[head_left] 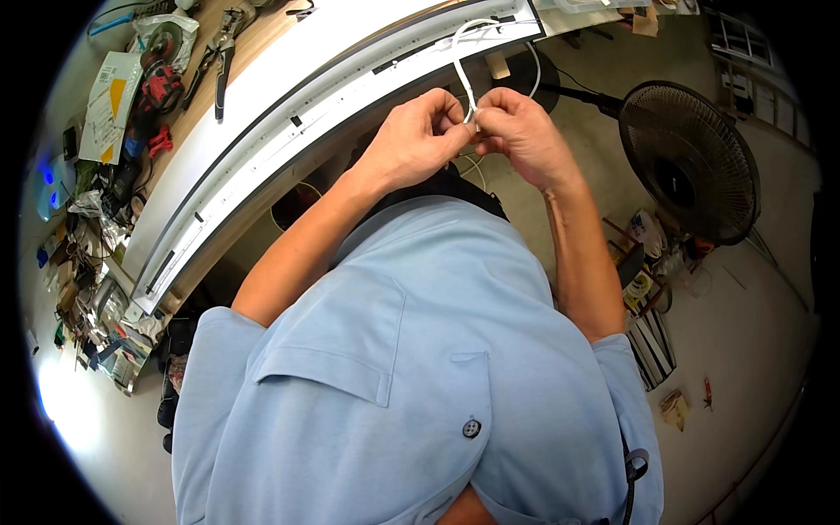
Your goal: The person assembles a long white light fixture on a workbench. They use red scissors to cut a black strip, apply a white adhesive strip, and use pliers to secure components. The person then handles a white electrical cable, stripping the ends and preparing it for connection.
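A white cable (pixel 458 66) loops out of the right end of a long white channel-shaped housing (pixel 319 109) with dark edges. My left hand (pixel 420 131) pinches the cable near its lower end, thumb and forefinger together. Right beside it, my right hand (pixel 522 133) is closed on the same cable, its fingertips almost touching those of the left. What lies exactly between the fingertips is partly hidden. Thinner white cord hangs below and behind the hands.
Pliers (pixel 226 66) lie on the bench at upper left, near a red and black angle grinder (pixel 161 74). Clutter (pixel 96 289) fills the left side. A black pedestal fan (pixel 691 162) stands at right. A red-handled tool (pixel 708 394) lies on the floor.
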Available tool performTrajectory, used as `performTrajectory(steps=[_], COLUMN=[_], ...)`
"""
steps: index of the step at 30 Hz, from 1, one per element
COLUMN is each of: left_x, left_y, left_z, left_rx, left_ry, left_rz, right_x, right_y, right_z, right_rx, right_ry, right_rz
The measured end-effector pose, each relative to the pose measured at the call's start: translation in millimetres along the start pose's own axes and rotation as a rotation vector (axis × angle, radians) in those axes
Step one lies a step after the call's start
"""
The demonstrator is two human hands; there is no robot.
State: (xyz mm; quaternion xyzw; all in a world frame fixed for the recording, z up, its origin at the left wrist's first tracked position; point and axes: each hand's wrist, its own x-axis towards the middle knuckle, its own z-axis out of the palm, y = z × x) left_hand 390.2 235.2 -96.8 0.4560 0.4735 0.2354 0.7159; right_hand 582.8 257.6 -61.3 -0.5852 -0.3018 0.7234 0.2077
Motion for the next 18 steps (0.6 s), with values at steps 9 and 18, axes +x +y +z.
performTrajectory(steps=[9, 18], left_x=[1.8, 12.5], left_y=[0.4, -9.7], left_z=[2.5, 1.0], left_rx=[-0.05, -0.387], left_ry=[0.046, -0.061], left_rz=[-0.047, -0.095], right_x=[-2.0, -2.6], right_y=[8.4, 23.2], right_z=[6.9, 10.0], right_rx=[-0.453, -1.198], right_ry=[0.161, 0.35], right_rz=[-0.225, -0.739])
